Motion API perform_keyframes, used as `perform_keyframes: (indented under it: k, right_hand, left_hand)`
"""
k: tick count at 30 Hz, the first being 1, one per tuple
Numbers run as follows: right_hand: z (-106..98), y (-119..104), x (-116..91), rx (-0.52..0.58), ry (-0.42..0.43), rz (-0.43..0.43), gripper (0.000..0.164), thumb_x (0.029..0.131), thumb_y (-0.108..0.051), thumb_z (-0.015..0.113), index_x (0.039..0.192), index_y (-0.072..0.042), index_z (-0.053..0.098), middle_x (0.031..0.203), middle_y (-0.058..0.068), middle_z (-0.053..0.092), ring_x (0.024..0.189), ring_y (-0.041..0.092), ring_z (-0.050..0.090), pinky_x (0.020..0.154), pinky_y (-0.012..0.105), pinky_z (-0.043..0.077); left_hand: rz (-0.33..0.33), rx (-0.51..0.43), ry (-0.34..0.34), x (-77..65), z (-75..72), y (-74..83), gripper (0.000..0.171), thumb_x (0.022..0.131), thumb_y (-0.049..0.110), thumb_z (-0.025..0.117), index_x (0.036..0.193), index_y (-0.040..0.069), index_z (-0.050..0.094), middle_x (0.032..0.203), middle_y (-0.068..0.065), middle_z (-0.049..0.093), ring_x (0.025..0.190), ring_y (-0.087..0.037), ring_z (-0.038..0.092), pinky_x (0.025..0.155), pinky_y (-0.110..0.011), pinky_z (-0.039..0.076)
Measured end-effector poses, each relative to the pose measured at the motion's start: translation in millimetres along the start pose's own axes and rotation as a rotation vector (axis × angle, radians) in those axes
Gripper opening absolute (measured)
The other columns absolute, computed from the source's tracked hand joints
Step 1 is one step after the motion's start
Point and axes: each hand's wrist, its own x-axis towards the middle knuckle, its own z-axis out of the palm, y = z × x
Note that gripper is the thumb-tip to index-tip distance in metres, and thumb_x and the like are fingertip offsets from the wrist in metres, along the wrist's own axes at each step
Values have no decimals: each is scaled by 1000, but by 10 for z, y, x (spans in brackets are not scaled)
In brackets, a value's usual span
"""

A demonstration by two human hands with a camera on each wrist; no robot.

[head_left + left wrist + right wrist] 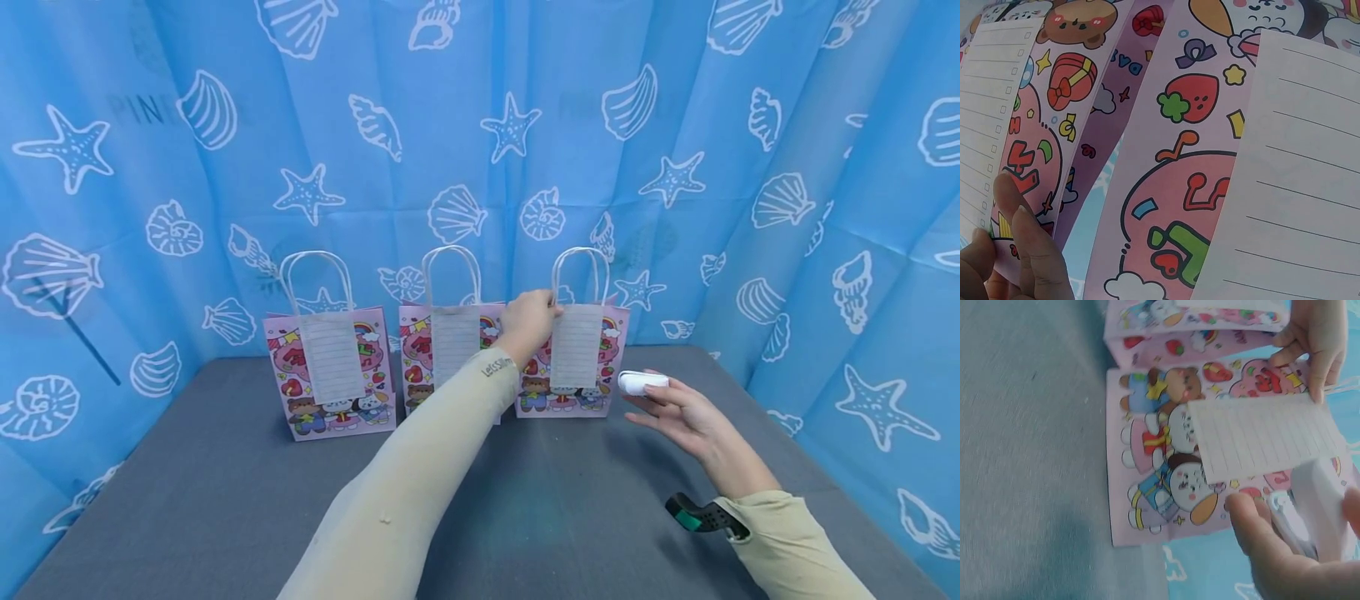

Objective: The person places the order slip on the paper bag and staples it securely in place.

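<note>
Three pink cartoon-print paper bags with white handles stand in a row. At the right bag point(534, 398), my left hand point(528, 318) pinches the upper left corner of a lined paper sheet point(576, 350) against the bag's top edge. In the left wrist view, the thumb and fingertips point(1035, 244) meet at that sheet's edge. My right hand point(690, 421) holds a small white stapler point(642, 382) just right of this bag. From the right wrist, the stapler point(1322, 500) appears between thumb and fingers, close to the sheet's lower corner.
The left bag point(281, 387) and middle bag point(412, 367) each carry a lined sheet on the front. My left forearm crosses before the middle bag. A blue shell-print curtain point(450, 125) hangs behind the grey tabletop point(195, 517). A black band point(705, 517) sits at my right wrist.
</note>
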Motion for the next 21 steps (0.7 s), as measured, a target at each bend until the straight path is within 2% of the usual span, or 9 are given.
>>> perform_keyframes:
  k: [3, 5, 8, 10, 11, 14, 16, 19, 21]
  right_hand:
    - [53, 10, 22, 62, 52, 16, 30, 102, -7, 46, 130, -12, 37, 114, 9, 50, 100, 22, 63, 91, 50, 49]
    - [100, 17, 33, 107, 72, 29, 45, 104, -13, 43, 143, -15, 21, 133, 17, 40, 119, 28, 53, 101, 54, 40]
    - [156, 26, 59, 165, 84, 41, 69, 106, -20, 36, 150, -18, -16, 156, 21, 2, 143, 32, 21, 111, 53, 22]
    - [160, 32, 89, 211, 71, 44, 73, 106, -22, 32, 148, -18, -27, 159, 11, -16, 147, 29, 0, 112, 49, 14]
    - [151, 35, 109, 231, 71, 47, 73, 106, -23, 31, 148, -18, -29, 159, 9, -19, 147, 29, -3, 113, 48, 14]
    - [127, 37, 150, 233, 87, 49, 75, 106, -26, 34, 148, -18, -28, 158, 16, -12, 146, 32, 5, 112, 48, 22]
    - [146, 36, 165, 194, 119, 48, 74, 105, -27, 37, 149, -17, -22, 151, 23, 3, 141, 36, 22, 109, 45, 32]
    - [230, 23, 159, 125, 167, 38, 61, 103, -26, 44, 147, -13, 4, 134, 22, 28, 119, 31, 49, 97, 38, 46]
    - [286, 7, 150, 70, 174, 7, 44, 102, -23, 48, 135, -8, 22, 115, 15, 43, 99, 24, 60, 87, 33, 52]
  left_hand:
    - [-13, 4, -10, -7, -14, 6, 27, 97, 41, 54, 107, 21, 68, 94, 6, 69, 76, -12, 59, 65, -29, 45]
    - [-21, 6, -16, -15, -24, 8, 27, 97, 41, 53, 108, 21, 68, 94, 6, 69, 75, -11, 59, 64, -28, 45]
    - [-21, 5, -15, -17, -25, 6, 28, 97, 41, 53, 109, 21, 67, 96, 6, 69, 75, -12, 59, 63, -28, 45]
    - [-16, 6, -10, -14, -24, 0, 27, 97, 41, 53, 109, 21, 67, 95, 5, 69, 75, -12, 59, 64, -28, 45]
    - [-16, 6, -6, -11, -22, -3, 27, 97, 41, 53, 108, 21, 68, 95, 5, 69, 75, -12, 59, 64, -29, 45]
    - [-12, 5, -1, -8, -19, -10, 28, 97, 42, 53, 108, 21, 68, 95, 5, 69, 75, -12, 60, 64, -29, 45]
    - [-12, 3, -2, -6, -16, -11, 28, 97, 42, 53, 109, 22, 68, 96, 6, 69, 75, -12, 59, 64, -28, 45]
    - [-11, 4, -10, -5, -12, -11, 28, 97, 42, 53, 110, 22, 68, 96, 6, 69, 75, -11, 59, 64, -28, 45]
    - [-12, 4, -14, -6, -11, -11, 28, 97, 42, 53, 111, 22, 68, 96, 6, 69, 76, -11, 59, 65, -28, 45]
